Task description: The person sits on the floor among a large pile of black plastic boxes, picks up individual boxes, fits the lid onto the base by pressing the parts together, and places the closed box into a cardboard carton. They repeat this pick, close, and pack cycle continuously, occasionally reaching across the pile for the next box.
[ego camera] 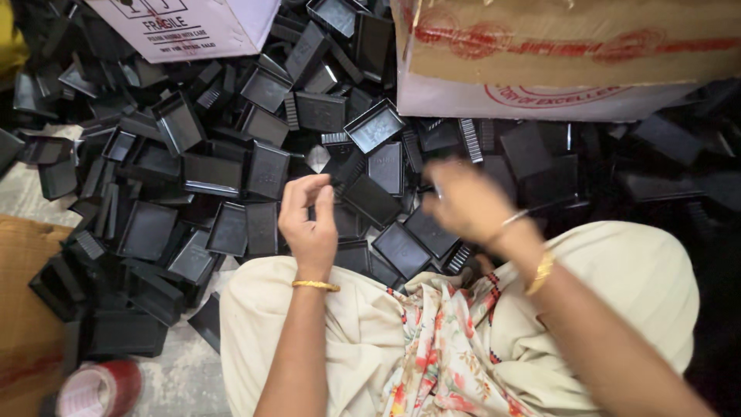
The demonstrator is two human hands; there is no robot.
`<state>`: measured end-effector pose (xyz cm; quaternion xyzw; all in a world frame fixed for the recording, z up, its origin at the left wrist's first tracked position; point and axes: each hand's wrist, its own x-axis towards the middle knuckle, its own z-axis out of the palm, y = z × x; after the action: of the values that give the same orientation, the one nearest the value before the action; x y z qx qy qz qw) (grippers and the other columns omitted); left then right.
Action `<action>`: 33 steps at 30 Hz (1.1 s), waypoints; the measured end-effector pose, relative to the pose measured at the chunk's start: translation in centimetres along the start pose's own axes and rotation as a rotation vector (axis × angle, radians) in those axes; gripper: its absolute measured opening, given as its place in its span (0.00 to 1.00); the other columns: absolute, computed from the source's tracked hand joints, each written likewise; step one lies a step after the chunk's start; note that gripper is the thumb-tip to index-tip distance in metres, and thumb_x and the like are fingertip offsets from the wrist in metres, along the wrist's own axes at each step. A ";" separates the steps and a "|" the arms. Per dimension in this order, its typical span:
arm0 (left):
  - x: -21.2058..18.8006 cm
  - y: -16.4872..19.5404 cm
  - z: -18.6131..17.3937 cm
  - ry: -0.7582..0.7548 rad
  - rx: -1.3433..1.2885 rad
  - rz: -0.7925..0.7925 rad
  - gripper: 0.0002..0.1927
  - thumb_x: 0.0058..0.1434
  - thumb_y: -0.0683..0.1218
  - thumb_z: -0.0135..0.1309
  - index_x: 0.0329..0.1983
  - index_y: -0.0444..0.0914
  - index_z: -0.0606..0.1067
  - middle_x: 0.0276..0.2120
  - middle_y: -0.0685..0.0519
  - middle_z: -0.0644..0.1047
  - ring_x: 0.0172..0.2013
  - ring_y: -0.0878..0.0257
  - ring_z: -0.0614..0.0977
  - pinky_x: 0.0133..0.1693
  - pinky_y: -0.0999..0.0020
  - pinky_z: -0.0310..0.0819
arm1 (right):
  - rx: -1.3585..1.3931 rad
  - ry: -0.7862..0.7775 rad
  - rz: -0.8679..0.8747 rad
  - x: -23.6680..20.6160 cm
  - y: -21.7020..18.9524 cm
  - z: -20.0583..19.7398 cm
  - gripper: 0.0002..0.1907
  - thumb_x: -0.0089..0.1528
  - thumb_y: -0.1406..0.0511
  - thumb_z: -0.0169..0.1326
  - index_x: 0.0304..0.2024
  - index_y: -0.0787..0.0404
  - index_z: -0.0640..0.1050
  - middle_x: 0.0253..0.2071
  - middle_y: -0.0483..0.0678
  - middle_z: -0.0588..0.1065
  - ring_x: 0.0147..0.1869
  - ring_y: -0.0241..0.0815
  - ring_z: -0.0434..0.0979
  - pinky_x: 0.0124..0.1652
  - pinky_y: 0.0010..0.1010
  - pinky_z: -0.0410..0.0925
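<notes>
I see my left hand loosely curled, holding nothing, and my right hand too blurred to tell its grip. Just beyond both lies a heap of black, glossy, shallow rectangular plastic trays, their long sides pointing every way.

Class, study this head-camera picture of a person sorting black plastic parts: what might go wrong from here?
1. The right hand is blurred with motion above the heap of black trays; it might knock pieces aside.
2. The left hand pinches with curled fingers; whether it holds anything is unclear, so a small part could drop unseen.
3. Trays crowd the tape roll; they may bury it.
</notes>
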<state>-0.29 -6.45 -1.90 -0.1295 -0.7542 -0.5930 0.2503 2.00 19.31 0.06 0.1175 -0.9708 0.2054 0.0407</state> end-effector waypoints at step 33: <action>-1.2 -12.6 3.8 -0.768 1.042 -0.286 0.21 0.57 0.58 0.60 0.44 0.38 0.80 0.51 0.45 0.74 0.57 0.49 0.73 0.58 0.51 0.68 | 2.182 0.314 0.434 1.2 6.4 2.0 0.22 0.58 0.50 0.57 0.53 0.48 0.76 0.53 0.48 0.78 0.60 0.56 0.77 0.58 0.61 0.65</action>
<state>-6.35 -5.97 -13.64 -0.0924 -0.9878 -0.0896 -0.0875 -0.82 23.88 -4.13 -0.1084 -0.2554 0.9607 0.0014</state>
